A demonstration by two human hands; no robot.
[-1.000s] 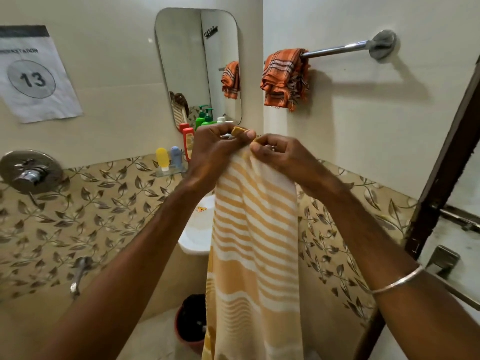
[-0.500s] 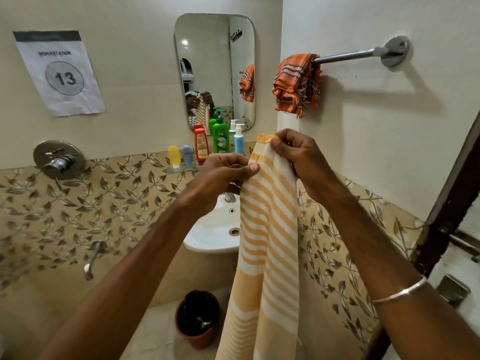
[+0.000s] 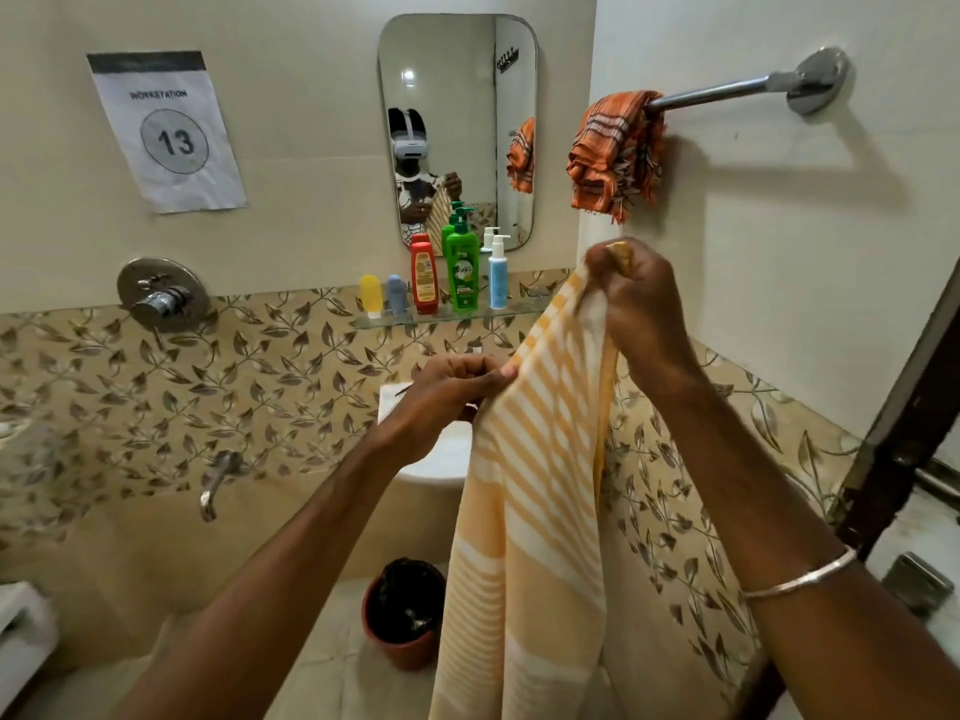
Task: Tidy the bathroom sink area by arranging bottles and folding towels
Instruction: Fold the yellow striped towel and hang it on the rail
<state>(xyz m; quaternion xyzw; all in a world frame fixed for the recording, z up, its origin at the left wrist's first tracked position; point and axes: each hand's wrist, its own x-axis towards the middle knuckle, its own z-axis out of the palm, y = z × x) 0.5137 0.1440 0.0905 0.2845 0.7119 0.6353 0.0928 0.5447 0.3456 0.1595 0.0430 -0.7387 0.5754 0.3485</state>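
A yellow and white striped towel [image 3: 535, 485] hangs down in front of me. My right hand [image 3: 636, 298] pinches its top corner high up. Lower and to the left, my left hand [image 3: 447, 392] pinches the towel's left edge. An orange checked towel [image 3: 615, 150] is bunched at the left end of the metal towel rail [image 3: 727, 88]. On the glass shelf [image 3: 447, 317] stand a yellow bottle [image 3: 371, 293], a blue-grey bottle [image 3: 396, 296], a red bottle [image 3: 424, 275], a green pump bottle [image 3: 462, 270] and a light blue pump bottle [image 3: 497, 272]. The white sink [image 3: 441, 452] is partly hidden behind my left hand and the towel.
A mirror [image 3: 457, 129] hangs above the shelf. A shower mixer [image 3: 161, 301] and a spout [image 3: 218, 480] are on the tiled wall to the left. A red-brown bin [image 3: 405, 613] with a black liner stands on the floor under the sink. A dark door frame [image 3: 904, 407] is at right.
My hands have moved apart along the striped towel. The left hand slid down its left edge while the right hand kept the top corner raised and shifted right.
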